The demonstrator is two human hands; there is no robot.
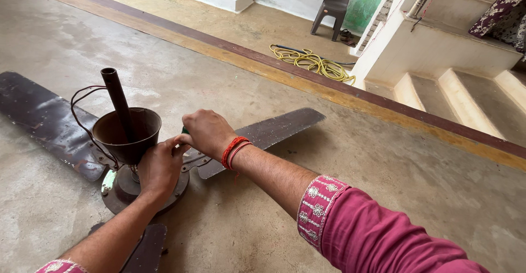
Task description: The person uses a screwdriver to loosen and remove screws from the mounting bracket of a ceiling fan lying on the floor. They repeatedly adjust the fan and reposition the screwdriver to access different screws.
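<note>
A: What's the biggest thing down there?

B: The floor (383,196), bare concrete, and flat on it lies an old ceiling fan, motor (123,188) at the centre. I'll place everything from that motor. It lies flat so the blades bear its weight and nothing rolls.

A: How do the blades run?

B: One long blade (44,117) stretches away to the motor's left, another blade (268,133) runs off to its right, and a third blade (145,248) comes toward the person.

A: And on top of the motor?

B: A dark cup-shaped cover (126,130) sits upside down just above it, on the rod (118,100) that rises tilted from the motor. A wire (79,114) loops out beside the cup, to its left.

A: The hands?

B: The left hand (159,169) lies palm down on the motor's right edge, fingers curled against it, likely steadying it. The right hand (207,131) is just right of the motor, over the root of the right blade, fingers closed round a small green thing (185,130), probably a tool handle; most of it is hidden.

A: Anything smaller?

B: Red threads (233,151) round the right wrist. Well beyond the motor, a yellow hose (312,62) and a chair (331,7).
</note>
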